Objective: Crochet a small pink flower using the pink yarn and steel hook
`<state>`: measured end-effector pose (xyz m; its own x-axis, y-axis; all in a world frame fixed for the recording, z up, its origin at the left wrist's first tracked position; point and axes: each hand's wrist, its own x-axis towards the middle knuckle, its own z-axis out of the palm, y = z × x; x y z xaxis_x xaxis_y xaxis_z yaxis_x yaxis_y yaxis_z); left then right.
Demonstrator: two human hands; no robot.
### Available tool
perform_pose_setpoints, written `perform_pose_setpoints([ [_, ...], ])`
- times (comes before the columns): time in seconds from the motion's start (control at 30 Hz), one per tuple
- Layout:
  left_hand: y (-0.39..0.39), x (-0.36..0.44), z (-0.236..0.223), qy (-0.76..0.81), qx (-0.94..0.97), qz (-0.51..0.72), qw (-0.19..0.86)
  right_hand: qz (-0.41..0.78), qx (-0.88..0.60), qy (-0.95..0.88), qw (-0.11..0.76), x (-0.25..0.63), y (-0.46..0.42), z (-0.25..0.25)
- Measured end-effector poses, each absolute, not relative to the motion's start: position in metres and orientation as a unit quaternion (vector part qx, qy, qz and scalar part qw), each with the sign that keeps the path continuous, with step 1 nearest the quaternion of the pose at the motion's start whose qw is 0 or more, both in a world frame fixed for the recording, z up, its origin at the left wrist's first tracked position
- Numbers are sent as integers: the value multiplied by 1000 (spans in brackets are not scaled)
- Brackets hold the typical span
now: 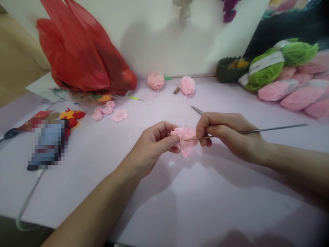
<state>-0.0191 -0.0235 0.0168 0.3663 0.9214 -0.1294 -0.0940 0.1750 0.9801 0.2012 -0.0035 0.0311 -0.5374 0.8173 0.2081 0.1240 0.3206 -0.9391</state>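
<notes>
The left hand [151, 147] and right hand [226, 137] are close together above the tabletop [164, 195], the left pinching a pink crochet piece [183, 140] and the right gripping a long steel crochet hook [267, 130], whose tip reaches into that piece. A pink yarn strand [183, 109] runs up from the piece to a pink yarn ball [187, 85], with a second ball [155, 80] just left of it. Small pink crochet flowers [119, 115] lie farther left, below a red plastic bag [77, 55], while pink skeins [303, 97] and green skeins [267, 70] are piled at the right.
</notes>
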Motion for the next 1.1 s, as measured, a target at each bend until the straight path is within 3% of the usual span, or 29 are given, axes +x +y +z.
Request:
perform_pose_setpoints([
  [0.4,-23,-20,16,407,518,387,645,644,-301,-611,350,203,8,20],
  [1.1,-23,-19,17,408,505,397,649,591,-313,-644,370,207,9,27],
])
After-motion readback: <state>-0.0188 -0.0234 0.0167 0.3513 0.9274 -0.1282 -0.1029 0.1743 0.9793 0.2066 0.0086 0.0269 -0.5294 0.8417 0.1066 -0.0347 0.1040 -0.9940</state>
